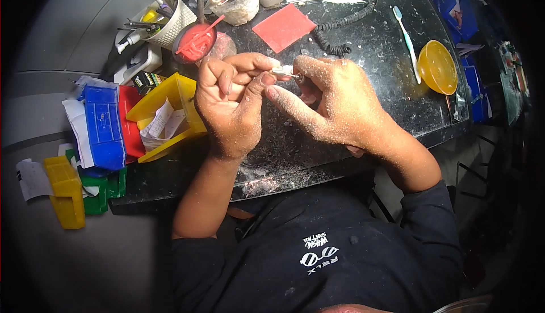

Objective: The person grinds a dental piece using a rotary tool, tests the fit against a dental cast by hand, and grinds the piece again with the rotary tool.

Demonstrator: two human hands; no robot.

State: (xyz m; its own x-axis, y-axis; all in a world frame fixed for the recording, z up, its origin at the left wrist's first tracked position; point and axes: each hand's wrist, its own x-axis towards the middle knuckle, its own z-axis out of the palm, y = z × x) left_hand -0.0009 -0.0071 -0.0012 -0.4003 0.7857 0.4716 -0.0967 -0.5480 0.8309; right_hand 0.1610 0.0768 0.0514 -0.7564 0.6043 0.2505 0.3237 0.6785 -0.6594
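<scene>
Above the black bench, my left hand (pixel 235 94) pinches a small white piece (pixel 281 70) between thumb and fingertips. What the piece is exactly I cannot make out. My right hand (pixel 340 94), dusted with white powder, is closed round a rotary handpiece, mostly hidden in the fist. The handpiece's metal tip (pixel 298 77) shows beside the white piece, touching or nearly so. A black coiled cord (pixel 346 22) runs behind the right hand. Its thumb stretches toward the left fingertips.
A pink-red sheet (pixel 284 27) lies behind the hands. To the left stand a red-filled pan (pixel 196 43), a tool basket (pixel 173 29) and a yellow bin (pixel 190 94). At right are a toothbrush (pixel 407 43) and a yellow bowl (pixel 437 68). White powder covers the black bench (pixel 284 160).
</scene>
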